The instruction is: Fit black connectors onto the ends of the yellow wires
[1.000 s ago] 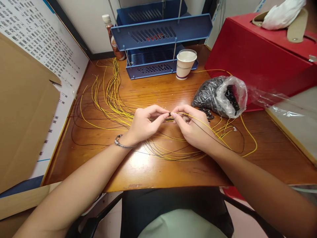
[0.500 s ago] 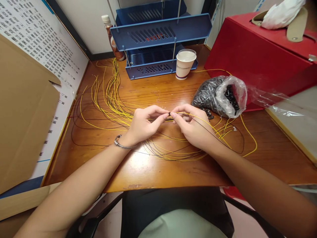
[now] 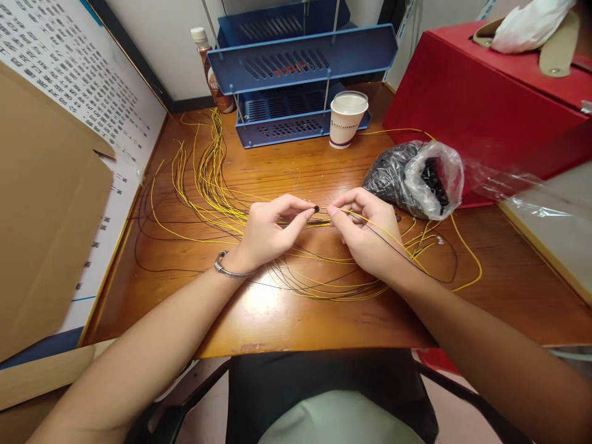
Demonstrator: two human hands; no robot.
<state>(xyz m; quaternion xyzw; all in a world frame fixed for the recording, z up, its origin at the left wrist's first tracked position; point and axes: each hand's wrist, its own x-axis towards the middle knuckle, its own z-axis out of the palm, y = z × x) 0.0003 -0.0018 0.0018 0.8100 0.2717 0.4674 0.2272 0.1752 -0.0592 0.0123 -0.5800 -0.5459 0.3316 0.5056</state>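
Over the middle of the wooden desk (image 3: 296,320), my left hand (image 3: 271,231) pinches a small black part (image 3: 317,209) between thumb and forefinger. My right hand (image 3: 365,231) pinches the end of a thin yellow wire (image 3: 388,233), its tip a short gap from the black part. A thin black wire also trails back from the right hand. Under both hands lies a loose spread of yellow and black wires (image 3: 208,185). A silver bangle (image 3: 224,265) sits on my left wrist.
A clear plastic bag of small black parts (image 3: 416,176) lies right of my hands. Behind stand a paper cup (image 3: 346,118), a blue stacked letter tray (image 3: 300,68) and a bottle (image 3: 208,61). A red box (image 3: 485,105) is at right, cardboard (image 3: 46,216) at left.
My fingertips were touching at the black part; now the right hand has drawn slightly to the right, leaving a small gap between the wire end and the part.
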